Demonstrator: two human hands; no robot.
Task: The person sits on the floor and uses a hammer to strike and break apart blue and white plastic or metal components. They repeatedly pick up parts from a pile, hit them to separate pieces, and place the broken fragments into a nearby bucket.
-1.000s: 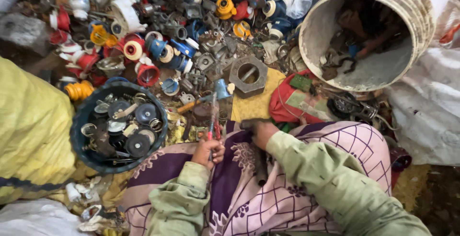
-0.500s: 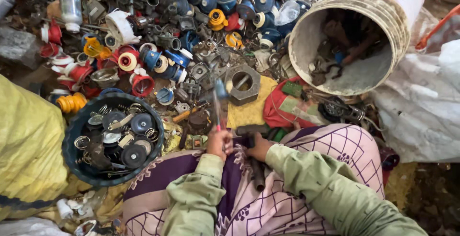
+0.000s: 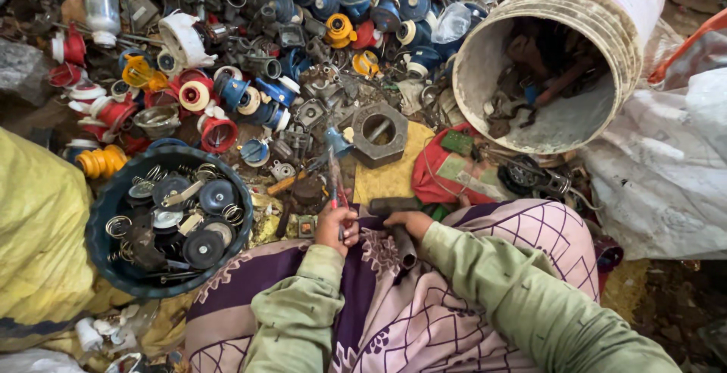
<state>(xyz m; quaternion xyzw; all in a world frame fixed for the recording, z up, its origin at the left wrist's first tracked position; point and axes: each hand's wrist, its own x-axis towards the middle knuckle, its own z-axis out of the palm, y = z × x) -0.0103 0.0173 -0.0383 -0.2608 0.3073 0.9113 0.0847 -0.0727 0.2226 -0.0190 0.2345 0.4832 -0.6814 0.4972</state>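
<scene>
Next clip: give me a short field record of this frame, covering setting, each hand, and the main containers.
setting: person seated on the ground amid a heap of scrap valve parts
left hand: left hand closed around a red-handled tool, tip pointing away from the body
right hand: right hand resting on a dark bar-shaped piece at the lap edge; grip unclear
containers: dark round basket holding springs and discs; white bucket tipped on its side with metal scrap inside
nearby: large metal hex nut on a yellow cloth

Green sleeves (image 3: 485,282) cross a purple, geometric-patterned cloth (image 3: 424,320), beside a dark teal basin (image 3: 102,229) and a white bucket (image 3: 606,9).
</scene>
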